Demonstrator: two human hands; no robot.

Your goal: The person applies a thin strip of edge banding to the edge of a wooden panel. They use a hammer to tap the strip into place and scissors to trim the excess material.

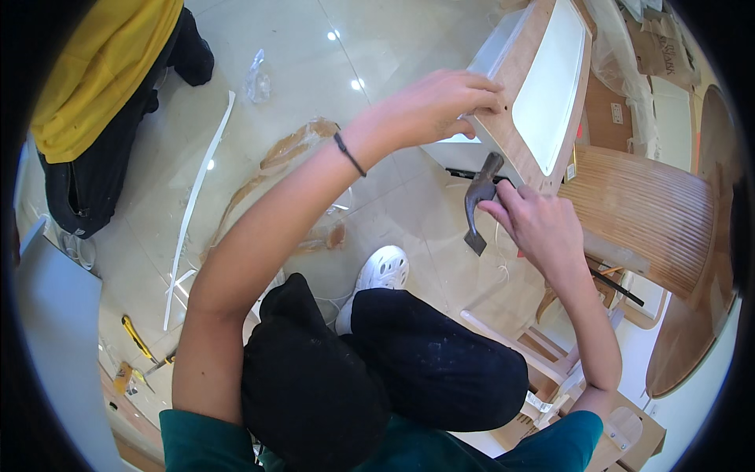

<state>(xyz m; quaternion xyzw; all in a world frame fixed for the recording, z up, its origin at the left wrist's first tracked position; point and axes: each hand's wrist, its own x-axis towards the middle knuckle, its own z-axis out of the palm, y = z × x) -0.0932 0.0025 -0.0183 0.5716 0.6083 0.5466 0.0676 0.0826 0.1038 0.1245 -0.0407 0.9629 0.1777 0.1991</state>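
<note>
My right hand (544, 230) is wrapped round the handle of a claw hammer (478, 197). Its dark metal head stands out to the left of my fingers, beside a wood-framed furniture piece (503, 122) with a white inset. My left hand (448, 106) reaches across and grips the near left edge of that piece, fingers on top and thumb lower down. A small dark hole shows in the wood by my left fingertips. Part of the hammer handle is hidden inside my right hand.
A person in yellow and black (98, 102) is at the upper left. On the tiled floor lie a white strip (193, 204), crumpled plastic (256, 79), brown tape (291, 145) and a yellow utility knife (138, 338). A ribbed wooden piece (641, 208) stands at the right.
</note>
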